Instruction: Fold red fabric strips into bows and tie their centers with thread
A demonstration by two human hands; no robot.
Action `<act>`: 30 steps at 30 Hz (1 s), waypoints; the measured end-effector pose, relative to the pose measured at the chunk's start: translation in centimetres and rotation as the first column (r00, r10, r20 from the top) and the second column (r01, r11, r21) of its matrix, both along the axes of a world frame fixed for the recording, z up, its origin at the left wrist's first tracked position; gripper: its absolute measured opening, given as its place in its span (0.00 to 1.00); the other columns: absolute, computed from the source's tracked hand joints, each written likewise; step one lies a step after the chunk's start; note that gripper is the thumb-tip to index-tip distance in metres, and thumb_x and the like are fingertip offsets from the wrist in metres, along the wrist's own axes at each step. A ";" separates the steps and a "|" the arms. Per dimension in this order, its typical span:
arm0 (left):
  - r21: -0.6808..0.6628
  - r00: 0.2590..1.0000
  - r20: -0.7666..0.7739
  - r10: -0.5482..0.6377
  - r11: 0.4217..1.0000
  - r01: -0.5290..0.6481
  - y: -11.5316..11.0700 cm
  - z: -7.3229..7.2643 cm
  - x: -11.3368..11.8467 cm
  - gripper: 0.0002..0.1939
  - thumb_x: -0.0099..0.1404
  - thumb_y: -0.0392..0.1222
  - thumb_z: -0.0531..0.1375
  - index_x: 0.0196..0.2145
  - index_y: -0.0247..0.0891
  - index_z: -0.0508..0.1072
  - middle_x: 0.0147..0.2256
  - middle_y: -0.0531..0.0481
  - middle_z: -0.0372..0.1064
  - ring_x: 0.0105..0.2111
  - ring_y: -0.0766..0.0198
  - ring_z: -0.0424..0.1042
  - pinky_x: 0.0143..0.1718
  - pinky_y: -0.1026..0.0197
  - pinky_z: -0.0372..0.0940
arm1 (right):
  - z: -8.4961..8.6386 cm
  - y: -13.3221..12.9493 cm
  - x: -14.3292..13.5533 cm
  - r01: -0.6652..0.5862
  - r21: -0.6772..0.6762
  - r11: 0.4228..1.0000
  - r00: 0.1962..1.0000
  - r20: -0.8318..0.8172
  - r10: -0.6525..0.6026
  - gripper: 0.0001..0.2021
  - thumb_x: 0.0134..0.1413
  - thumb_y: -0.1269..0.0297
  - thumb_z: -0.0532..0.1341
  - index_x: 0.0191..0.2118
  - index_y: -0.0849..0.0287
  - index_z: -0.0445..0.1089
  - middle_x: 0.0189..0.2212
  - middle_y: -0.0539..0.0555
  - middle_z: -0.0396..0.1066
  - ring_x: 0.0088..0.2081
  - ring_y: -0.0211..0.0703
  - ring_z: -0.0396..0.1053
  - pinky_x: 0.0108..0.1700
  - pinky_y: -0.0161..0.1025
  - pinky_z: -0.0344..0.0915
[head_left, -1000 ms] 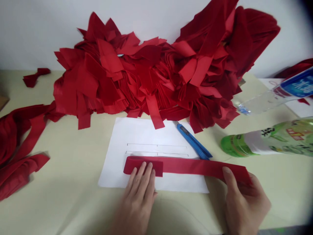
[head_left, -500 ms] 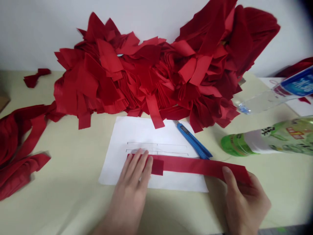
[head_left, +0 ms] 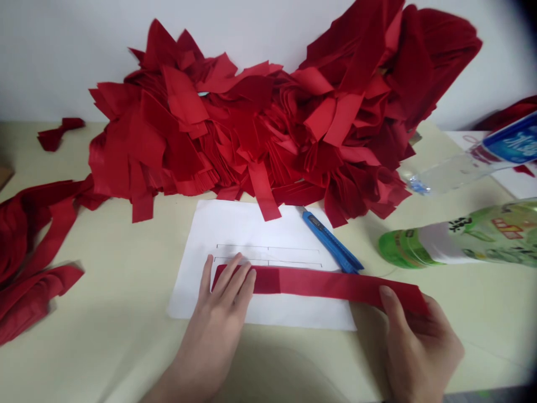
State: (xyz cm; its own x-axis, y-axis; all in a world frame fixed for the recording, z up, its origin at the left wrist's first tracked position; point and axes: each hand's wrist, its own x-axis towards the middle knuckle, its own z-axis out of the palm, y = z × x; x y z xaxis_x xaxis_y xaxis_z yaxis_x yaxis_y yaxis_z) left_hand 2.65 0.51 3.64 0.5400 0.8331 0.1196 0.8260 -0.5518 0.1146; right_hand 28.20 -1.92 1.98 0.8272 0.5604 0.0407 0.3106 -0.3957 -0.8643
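Right hand [head_left: 419, 347] grip pinched on the red strip [head_left: 331, 284] at its free end, left hand [head_left: 222, 310] flattened, fingers spread, over the doubled end on the white paper [head_left: 306, 315]; layers best smoothed flush, parallel to the ruled lines [head_left: 268, 261].

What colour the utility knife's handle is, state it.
The utility knife's handle is blue, best seen in the head view.

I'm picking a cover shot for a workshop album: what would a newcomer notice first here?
First, the big heap of red strips across the back of the table, in front of the wall. Then, nearer, one long red strip, with the left hand resting on it over a white sheet and the right hand holding its right end. A blue cutter slants just beyond it.
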 end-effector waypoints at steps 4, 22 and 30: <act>0.006 1.000 0.004 0.013 1.000 -0.013 0.2 0.1 0.0 0.24 0.60 0.26 0.47 0.53 0.32 0.66 0.55 0.42 0.65 0.58 0.51 0.59 0.61 0.37 0.46 | 0.2 0.0 -0.1 -0.003 -0.001 1.000 1.000 0.005 0.003 0.19 0.41 0.52 0.67 0.36 0.61 0.71 0.27 0.51 0.71 0.28 0.40 0.65 0.32 0.36 0.62; 0.255 0.985 0.166 0.056 0.962 -0.098 -2.7 -1.1 1.6 0.15 0.66 0.34 0.54 0.48 0.27 0.70 0.50 0.37 0.69 0.51 0.47 0.67 0.46 0.48 0.69 | 0.1 0.0 0.0 -0.009 0.004 1.000 0.999 0.032 0.009 0.18 0.42 0.52 0.67 0.35 0.60 0.71 0.27 0.50 0.70 0.28 0.38 0.65 0.31 0.34 0.61; 0.218 0.977 0.196 0.077 0.969 -0.120 -2.1 -1.7 1.3 0.16 0.68 0.39 0.51 0.48 0.28 0.70 0.49 0.38 0.70 0.50 0.49 0.68 0.47 0.45 0.67 | 0.2 -0.2 0.1 -0.004 -0.011 1.000 1.000 0.020 0.004 0.18 0.42 0.53 0.67 0.36 0.61 0.71 0.28 0.50 0.71 0.29 0.40 0.66 0.32 0.35 0.62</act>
